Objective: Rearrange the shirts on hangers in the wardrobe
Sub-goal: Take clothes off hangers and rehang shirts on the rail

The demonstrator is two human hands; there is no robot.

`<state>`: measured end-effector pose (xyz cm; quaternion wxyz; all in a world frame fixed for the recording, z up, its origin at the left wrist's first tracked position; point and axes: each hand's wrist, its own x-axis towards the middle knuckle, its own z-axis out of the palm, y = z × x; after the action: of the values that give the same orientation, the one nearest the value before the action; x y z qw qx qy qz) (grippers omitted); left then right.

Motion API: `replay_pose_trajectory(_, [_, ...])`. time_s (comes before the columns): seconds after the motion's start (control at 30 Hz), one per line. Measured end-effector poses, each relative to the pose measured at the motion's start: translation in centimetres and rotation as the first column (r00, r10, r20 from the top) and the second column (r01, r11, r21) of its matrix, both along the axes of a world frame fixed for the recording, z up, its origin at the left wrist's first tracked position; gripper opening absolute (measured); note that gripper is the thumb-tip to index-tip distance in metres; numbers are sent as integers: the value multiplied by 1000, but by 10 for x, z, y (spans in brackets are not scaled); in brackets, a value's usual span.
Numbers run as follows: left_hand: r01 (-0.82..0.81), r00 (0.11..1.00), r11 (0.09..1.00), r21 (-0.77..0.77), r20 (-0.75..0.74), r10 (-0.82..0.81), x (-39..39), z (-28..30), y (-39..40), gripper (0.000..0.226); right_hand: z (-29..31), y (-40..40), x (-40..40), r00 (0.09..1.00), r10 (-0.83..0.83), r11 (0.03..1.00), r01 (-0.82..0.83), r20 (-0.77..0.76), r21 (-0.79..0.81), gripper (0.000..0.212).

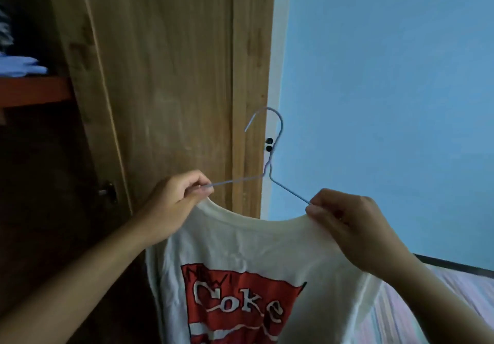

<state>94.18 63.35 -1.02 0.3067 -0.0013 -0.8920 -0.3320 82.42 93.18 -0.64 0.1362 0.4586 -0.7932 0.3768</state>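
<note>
Dim, bluish indoor light, wardrobe interior [40, 183] in deep shadow, soft overall focus, wide-angle bending at the edges

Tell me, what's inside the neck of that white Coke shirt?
The wire hanger runs into the white shirt at the collar, where the left hand and right hand pinch it. Its lower part is hidden by cloth.

Background, head view: a blue wall [387, 76] is seen at right; two small black knobs [269, 144] are set one above the other at the edge of the wooden panel; a striped bedcover [438, 303] lies at lower right, bordered by a dark bed frame [454, 263]; a metal latch [108, 191] is fixed low on the left, in shadow.
</note>
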Motion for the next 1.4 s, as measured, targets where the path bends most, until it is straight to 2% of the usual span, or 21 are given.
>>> replay_pose_trajectory(0.1, [142,990,990,-22,30,-141,-26,3,21,15,-5,35,12,983,-184,982,184,-4,-40,25])
replay_pose_trajectory(0.23, [326,944,945,16,43,-326,-56,6,60,17,-11,75,37,905,-425,904,424,3,-54,22])
replay_pose_trajectory(0.4, [503,860,864,38,79,-504,-81,-5,106,19,-20,113,76,732,-681,731,681,17,-54,19])
replay_pose_trajectory(0.57, [637,763,769,52,97,-639,-90,-14,144,21,-27,137,119,556,-830,554,831,42,-44,17])
replay_pose_trajectory(0.7, [725,678,683,82,88,-730,-87,-16,177,18,-26,152,157,429,-903,429,903,7,-17,18])
replay_pose_trajectory(0.9, [818,545,554,155,98,-833,-77,-24,221,16,-31,168,208,305,-952,304,952,42,-21,22])
replay_pose_trajectory(1.07, [864,441,468,184,171,-881,-84,-40,260,18,-41,187,228,202,-977,205,978,69,46,17])
replay_pose_trajectory(1.23, [888,361,417,194,268,-893,-109,-79,305,28,-76,218,221,126,-988,139,979,90,151,20])
replay_pose_trajectory(1.4, [884,342,434,174,391,-855,-139,-134,362,22,-129,271,196,65,-981,112,958,182,265,12])
